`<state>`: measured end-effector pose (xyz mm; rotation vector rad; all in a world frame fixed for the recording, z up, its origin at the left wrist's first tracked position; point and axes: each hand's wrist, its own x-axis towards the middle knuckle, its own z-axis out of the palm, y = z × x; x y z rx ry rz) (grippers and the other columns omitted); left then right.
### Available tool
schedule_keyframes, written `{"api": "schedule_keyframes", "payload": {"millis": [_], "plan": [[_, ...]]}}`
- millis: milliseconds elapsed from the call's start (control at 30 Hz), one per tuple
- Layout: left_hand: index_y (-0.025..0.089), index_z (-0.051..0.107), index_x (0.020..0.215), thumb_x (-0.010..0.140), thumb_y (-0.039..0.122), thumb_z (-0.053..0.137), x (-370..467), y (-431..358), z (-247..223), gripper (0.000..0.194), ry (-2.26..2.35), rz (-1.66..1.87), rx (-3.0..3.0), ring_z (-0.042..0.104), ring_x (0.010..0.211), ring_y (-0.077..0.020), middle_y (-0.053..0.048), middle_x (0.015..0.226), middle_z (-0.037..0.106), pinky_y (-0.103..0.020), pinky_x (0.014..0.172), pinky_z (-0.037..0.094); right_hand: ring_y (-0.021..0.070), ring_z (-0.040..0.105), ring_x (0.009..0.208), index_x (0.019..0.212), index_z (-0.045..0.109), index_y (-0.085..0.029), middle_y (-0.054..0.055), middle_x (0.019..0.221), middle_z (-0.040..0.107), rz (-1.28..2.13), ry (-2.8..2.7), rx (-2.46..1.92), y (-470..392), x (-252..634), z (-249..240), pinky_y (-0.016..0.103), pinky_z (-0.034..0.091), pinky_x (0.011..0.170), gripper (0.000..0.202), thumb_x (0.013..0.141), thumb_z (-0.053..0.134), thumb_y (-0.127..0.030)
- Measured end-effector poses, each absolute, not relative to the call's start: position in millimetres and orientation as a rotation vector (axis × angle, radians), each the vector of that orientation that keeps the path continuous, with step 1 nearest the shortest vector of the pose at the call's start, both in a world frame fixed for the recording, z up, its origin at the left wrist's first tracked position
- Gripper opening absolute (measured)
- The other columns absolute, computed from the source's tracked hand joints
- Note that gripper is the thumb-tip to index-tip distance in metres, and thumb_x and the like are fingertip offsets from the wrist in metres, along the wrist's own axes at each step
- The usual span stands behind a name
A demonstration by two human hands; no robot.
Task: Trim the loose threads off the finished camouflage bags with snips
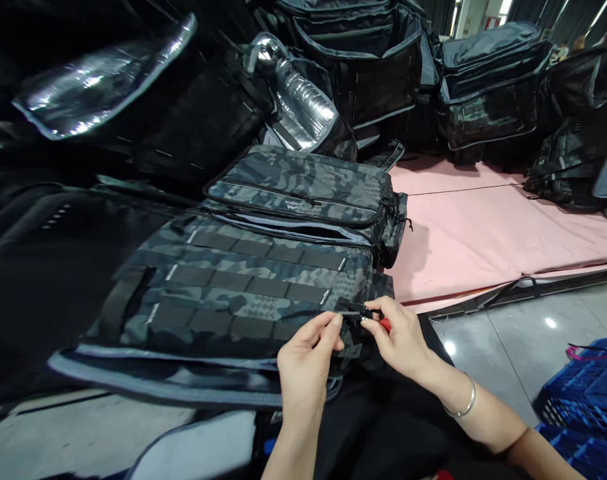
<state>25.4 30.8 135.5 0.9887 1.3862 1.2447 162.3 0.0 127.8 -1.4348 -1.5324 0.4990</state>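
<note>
Left hand (311, 340), just right of the frame's lower centre: thumb and index finger pinched together on the end of a thin dark strip with a pale edge (351, 313), the other fingers curled. Right hand (398, 333), beside it and facing it: thumb and fingertips nearly closed around a small black clip-like piece (367, 312), at which the strip ends; we also note a small red object (385, 325), mostly hidden by the palm, so we cannot tell its shape. A slim silver metal bangle (471, 399) circles the right wrist. Strip and clip lie over the right edge of a dark grey camouflage fabric bag (273, 305), which fills the centre of the frame, lying flat with rows of black webbing across its face. Along its lower edge we see a parted grey-lined opening. A camouflage pocket section with a pale printed logo (303, 173) sits directly above; we cannot tell whether it belongs to the same bag. To the right we record a pink cloth-covered table (483, 233), and at lower right, blue plastic crates (583, 387). Upper left: a shiny silver foil-lined flap (108, 80). Top centre: a black bag with grey lining (378, 87), standing unzipped.
</note>
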Motion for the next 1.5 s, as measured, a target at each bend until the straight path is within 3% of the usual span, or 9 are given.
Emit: {"api": "schedule_keyframes", "payload": {"millis": [533,633,800,867,1033,1133,1233,1500], "plan": [[0.014,0.069,0.076,0.058,0.034,0.073,25.6,29.7,135.4,0.027,1.342,1.203,0.99,0.044,0.046,-0.0082,0.004,0.046,0.051,-0.023,0.052,0.038,0.0157,0.06,0.077,0.1,0.056,-0.019,0.007,0.091,0.063,0.414,-1.725,-1.397,10.5,165.4,128.6,0.028,0.048,0.071,0.017,0.09,0.046,-0.028],[0.014,0.069,0.076,0.058,0.034,0.073,26.2,29.9,136.4,0.027,1.336,1.21,0.978,0.044,0.047,-0.0081,0.005,0.046,0.05,-0.023,0.052,0.037,0.0153,0.059,0.076,0.098,0.056,-0.019,0.004,0.087,0.062,0.573,-1.636,-1.358,14.3,162.6,127.9,0.028,0.048,0.071,0.016,0.087,0.049,-0.03],[0.014,0.067,0.075,0.059,0.036,0.072,24.5,30.0,132.4,0.027,1.333,1.194,1.013,0.043,0.046,-0.0079,0.004,0.047,0.051,-0.022,0.052,0.036,0.0111,0.056,0.066,0.091,0.052,-0.02,-0.001,0.075,0.058,1.118,-1.201,-1.044,18.4,155.5,128.4,0.023,0.047,0.062,0.022,0.083,0.053,-0.041],[0.015,0.066,0.077,0.061,0.037,0.072,23.9,29.7,130.8,0.028,1.35,1.188,1.038,0.043,0.048,-0.0079,0.004,0.047,0.051,-0.022,0.054,0.036,0.0108,0.056,0.066,0.091,0.052,-0.019,-0.001,0.075,0.058,1.155,-1.091,-1.008,19.8,156.2,128.9,0.023,0.047,0.064,0.024,0.081,0.055,-0.041],[0.016,0.063,0.07,0.063,0.041,0.072,26.2,30.2,134.0,0.028,1.42,1.19,1.069,0.045,0.051,-0.0085,0.005,0.048,0.051,-0.022,0.056,0.037,0.0132,0.058,0.082,0.092,0.055,-0.019,0.001,0.087,0.061,0.96,-1.092,-1.145,16.5,164.7,124.0,0.026,0.047,0.076,0.019,0.08,0.059,-0.033],[0.016,0.063,0.067,0.065,0.041,0.069,26.8,30.2,135.6,0.026,1.405,1.213,1.092,0.045,0.051,-0.0089,0.004,0.048,0.05,-0.022,0.056,0.038,0.0128,0.058,0.075,0.095,0.056,-0.019,0.0,0.081,0.06,0.82,-1.233,-1.275,9.8,168.2,122.0,0.025,0.047,0.069,0.018,0.081,0.057,-0.03],[0.015,0.065,0.076,0.065,0.04,0.069,25.1,29.0,133.3,0.028,1.388,1.212,1.079,0.045,0.051,-0.0093,0.004,0.05,0.051,-0.023,0.056,0.038,0.0132,0.057,0.07,0.097,0.058,-0.019,0.001,0.077,0.06,0.648,-1.423,-1.382,4.6,168.8,124.8,0.025,0.047,0.068,0.016,0.084,0.053,-0.028],[0.015,0.066,0.078,0.064,0.039,0.07,24.0,26.4,130.5,0.029,1.387,1.241,1.073,0.046,0.05,-0.0095,0.004,0.05,0.051,-0.024,0.056,0.04,0.0156,0.059,0.075,0.1,0.056,-0.019,0.005,0.085,0.063,0.481,-1.659,-1.433,3.5,167.8,129.0,0.028,0.047,0.07,0.016,0.089,0.048,-0.028]]}}
